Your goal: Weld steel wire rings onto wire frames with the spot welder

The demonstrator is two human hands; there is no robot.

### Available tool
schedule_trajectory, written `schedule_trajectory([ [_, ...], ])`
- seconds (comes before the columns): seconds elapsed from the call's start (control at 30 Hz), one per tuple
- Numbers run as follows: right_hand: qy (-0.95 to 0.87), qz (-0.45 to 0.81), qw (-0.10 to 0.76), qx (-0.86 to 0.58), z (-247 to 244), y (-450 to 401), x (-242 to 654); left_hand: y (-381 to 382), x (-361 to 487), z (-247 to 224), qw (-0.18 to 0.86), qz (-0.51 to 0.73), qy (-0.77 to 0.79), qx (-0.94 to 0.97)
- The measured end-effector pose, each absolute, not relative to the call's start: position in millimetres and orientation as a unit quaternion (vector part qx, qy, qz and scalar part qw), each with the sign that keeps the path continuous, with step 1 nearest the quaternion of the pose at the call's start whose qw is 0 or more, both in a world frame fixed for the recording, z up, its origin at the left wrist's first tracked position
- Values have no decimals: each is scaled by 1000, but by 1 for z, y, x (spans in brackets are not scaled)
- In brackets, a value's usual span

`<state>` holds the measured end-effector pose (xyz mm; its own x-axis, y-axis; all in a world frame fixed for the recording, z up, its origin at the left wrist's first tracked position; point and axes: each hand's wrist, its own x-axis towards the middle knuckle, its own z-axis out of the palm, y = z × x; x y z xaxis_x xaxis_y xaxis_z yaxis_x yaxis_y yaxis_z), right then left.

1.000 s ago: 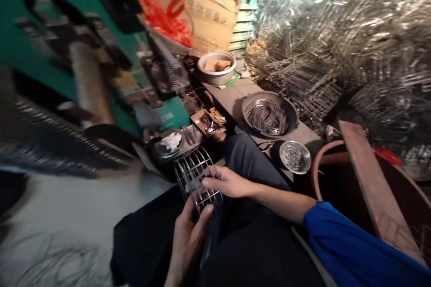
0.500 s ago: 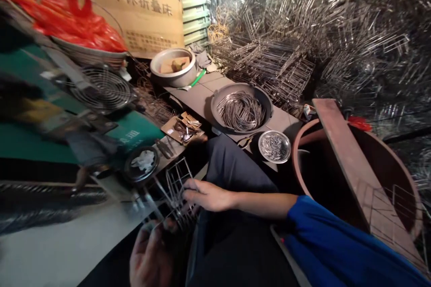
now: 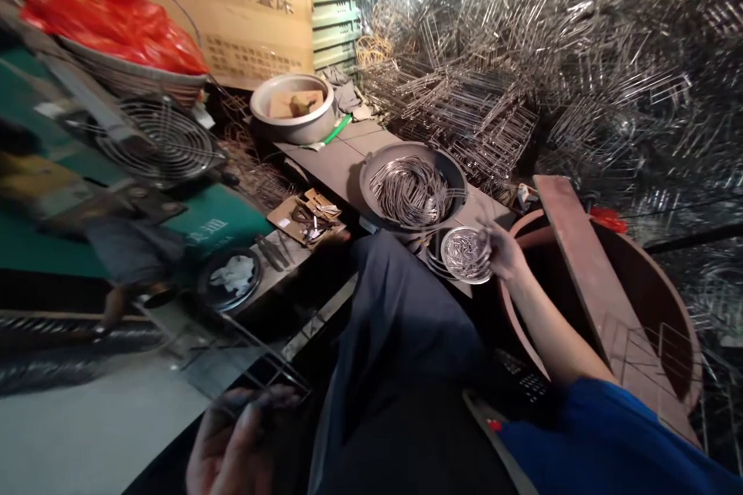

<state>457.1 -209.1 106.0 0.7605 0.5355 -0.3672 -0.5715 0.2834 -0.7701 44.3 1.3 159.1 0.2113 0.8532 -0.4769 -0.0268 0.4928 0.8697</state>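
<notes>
At the bottom left, my left hand (image 3: pixel 235 437) is closed around the near end of a rectangular wire frame (image 3: pixel 264 352), whose thin bars reach up and away from the fingers. My right hand (image 3: pixel 504 251) is out to the right, at the edge of a small metal bowl (image 3: pixel 464 254) of short metal pieces. Blurred, curved wires run from its fingers over this bowl, apparently a bent wire piece in its grip. Just behind the bowl, a larger grey basin (image 3: pixel 371 197) contains a coiled bundle of wires (image 3: pixel 409 189).
A reddish tub (image 3: pixel 655 271) with a board (image 3: pixel 586 271) across it stands right. Piled wire racks (image 3: pixel 464 116) fill the back right. Left are a green machine (image 3: pixel 214 220), a black dish (image 3: pixel 232 278), pliers (image 3: pixel 272 254) and a cardboard tray (image 3: pixel 305 218). A white pot (image 3: pixel 290 108) stands behind.
My right hand has left the wire frame by my left hand and swung right to the small bowl, with blurred wires at its fingers. My left hand has shifted slightly left.
</notes>
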Motion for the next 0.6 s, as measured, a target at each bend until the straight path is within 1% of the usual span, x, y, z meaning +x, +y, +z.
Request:
schedule_trajectory([
  [0.1,57,304,817,-486,89,-249,476,5,47,141,699,308,548,341],
  [0.17,71,276,817,-502,78,-249,485,8,50,134,705,303,550,331],
  [0.3,102,162,751,-632,57,-195,514,12,51,129,709,307,541,333],
  [0.4,91,137,690,-705,47,-147,549,10,44,130,695,323,549,333],
  [0.5,55,129,582,-801,43,-123,582,3,35,129,670,348,575,315],
  [0.6,5,105,415,-904,46,-125,606,-4,26,124,655,348,610,279],
])
